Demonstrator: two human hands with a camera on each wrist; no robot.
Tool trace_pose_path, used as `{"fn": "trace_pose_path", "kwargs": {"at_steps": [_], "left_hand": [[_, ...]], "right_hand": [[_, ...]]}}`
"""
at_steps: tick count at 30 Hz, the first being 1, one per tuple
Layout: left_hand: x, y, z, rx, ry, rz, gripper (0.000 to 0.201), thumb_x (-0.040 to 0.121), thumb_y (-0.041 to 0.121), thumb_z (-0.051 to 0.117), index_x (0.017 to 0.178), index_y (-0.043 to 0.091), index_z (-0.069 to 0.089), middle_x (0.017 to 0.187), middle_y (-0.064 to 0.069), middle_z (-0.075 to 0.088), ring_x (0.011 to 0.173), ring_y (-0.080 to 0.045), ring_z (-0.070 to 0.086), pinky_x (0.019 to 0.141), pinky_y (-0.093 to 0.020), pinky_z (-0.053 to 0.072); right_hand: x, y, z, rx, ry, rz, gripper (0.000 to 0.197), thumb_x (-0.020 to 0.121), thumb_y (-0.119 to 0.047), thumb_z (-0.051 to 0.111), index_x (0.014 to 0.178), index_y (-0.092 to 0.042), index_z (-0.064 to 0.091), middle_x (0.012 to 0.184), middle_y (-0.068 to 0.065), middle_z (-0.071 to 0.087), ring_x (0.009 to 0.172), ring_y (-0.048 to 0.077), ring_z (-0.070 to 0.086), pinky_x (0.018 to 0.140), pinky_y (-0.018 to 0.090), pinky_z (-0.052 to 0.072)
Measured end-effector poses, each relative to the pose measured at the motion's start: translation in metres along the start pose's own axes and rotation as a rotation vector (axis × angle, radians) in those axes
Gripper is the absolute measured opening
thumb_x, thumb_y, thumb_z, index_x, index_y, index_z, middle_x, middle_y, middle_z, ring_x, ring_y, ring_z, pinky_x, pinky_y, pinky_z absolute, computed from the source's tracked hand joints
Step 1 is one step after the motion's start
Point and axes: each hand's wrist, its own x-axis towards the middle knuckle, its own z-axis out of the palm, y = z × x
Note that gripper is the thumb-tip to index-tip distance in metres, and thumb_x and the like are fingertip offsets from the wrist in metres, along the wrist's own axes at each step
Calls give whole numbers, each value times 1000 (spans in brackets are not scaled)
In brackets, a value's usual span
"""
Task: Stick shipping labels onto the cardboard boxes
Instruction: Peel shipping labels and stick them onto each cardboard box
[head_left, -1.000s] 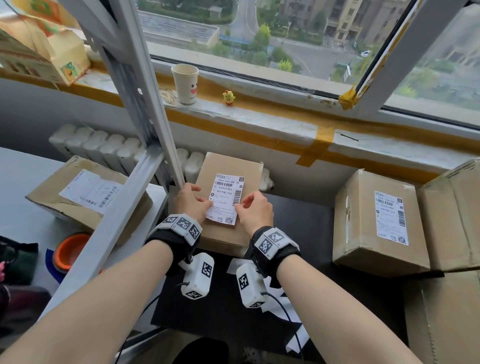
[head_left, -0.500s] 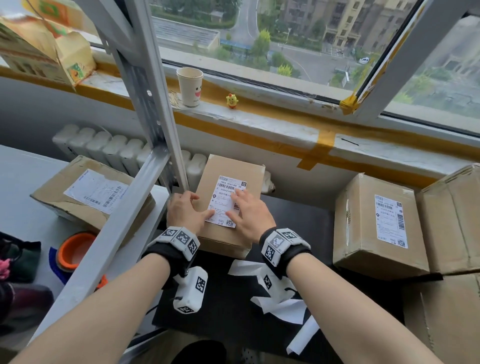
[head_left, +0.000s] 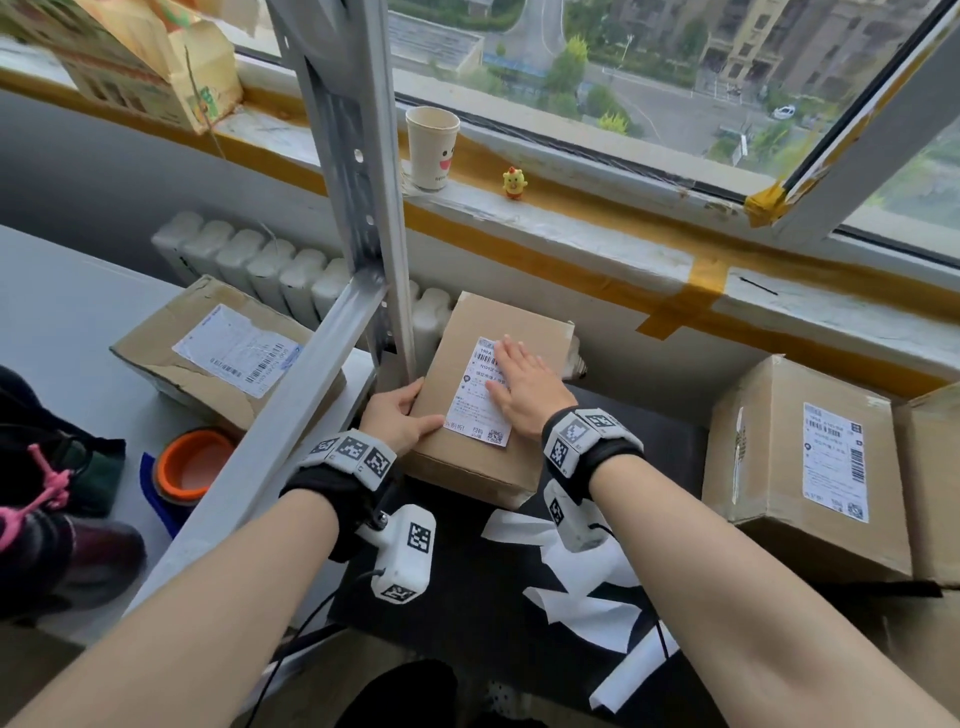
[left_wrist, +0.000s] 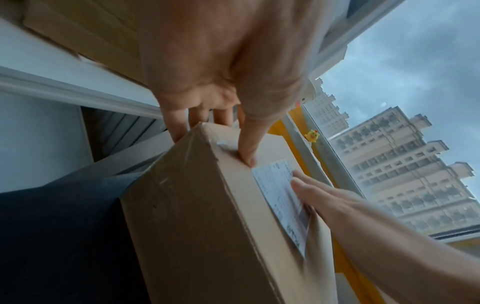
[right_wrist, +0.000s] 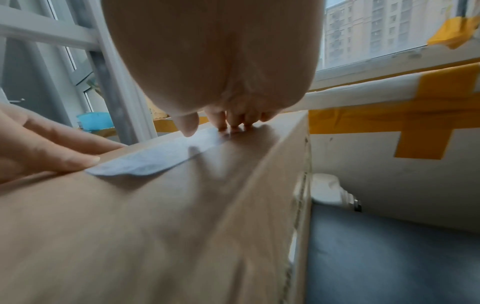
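A brown cardboard box (head_left: 498, 467) stands on the black mat below the window. A white shipping label (head_left: 475, 415) lies on its top face. My right hand (head_left: 524, 387) lies flat on the label's right half with straight fingers (right_wrist: 233, 125) pressing it down. The label (right_wrist: 145, 162) shows a slight bulge at its near edge. My left hand (head_left: 400, 415) grips the box's left edge, thumb (left_wrist: 249, 154) on top beside the label (left_wrist: 280, 203) and fingers down the side of the box (left_wrist: 207, 226).
A labelled box (head_left: 753, 452) and another box (head_left: 930, 483) stand at the right. A worn labelled box (head_left: 156, 358) lies on the white table at the left, behind a metal rack post (head_left: 363, 182). Orange tape roll (head_left: 192, 462), white backing strips (head_left: 587, 592), paper cup (head_left: 432, 148).
Both hands pinched the label's lower corners a second ago. The right hand has since slid flat up over the label, and the left hand has moved off it to the box's left edge.
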Motion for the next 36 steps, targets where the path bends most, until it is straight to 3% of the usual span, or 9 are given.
{"fn": "trace_pose_path", "kwargs": {"at_steps": [4,9,13,21,36], "left_hand": [[1,-5,1,-43,-8,18,66,82,-5,63,141,2,35,141,-13,46,128,-20,48,111,-29,34],[3,-9,3,-96,11,32,66,80,-6,65,140,0,38,139,-16,48,126,-22,50,112,-36,35],[4,-9,4,-94,6,35,66,82,-8,61,141,-4,32,142,-19,43,129,-23,47,112,-33,33],[6,-12,5,21,-10,67,63,88,-1,58,144,2,29,143,-18,43,128,-23,48,113,-36,33],[7,-15,6,129,48,98,64,88,5,60,144,5,31,145,-14,42,131,-22,45,113,-32,31]], "right_hand": [[18,-10,-3,11,-16,-16,58,102,-32,26,151,-10,2,160,5,-4,148,19,-1,119,32,1],[0,-15,10,-14,-23,-105,57,102,-29,26,151,-10,4,160,6,0,148,19,1,119,30,2],[-22,-23,32,-16,4,-212,55,102,-29,27,151,-11,8,160,5,4,148,19,3,120,30,3],[-52,-29,54,-17,8,-297,55,102,-30,29,151,-14,9,160,2,7,148,17,6,121,30,4],[-95,17,47,-143,34,-268,53,103,-35,22,151,-16,10,160,0,9,148,13,6,118,24,-1]]}}
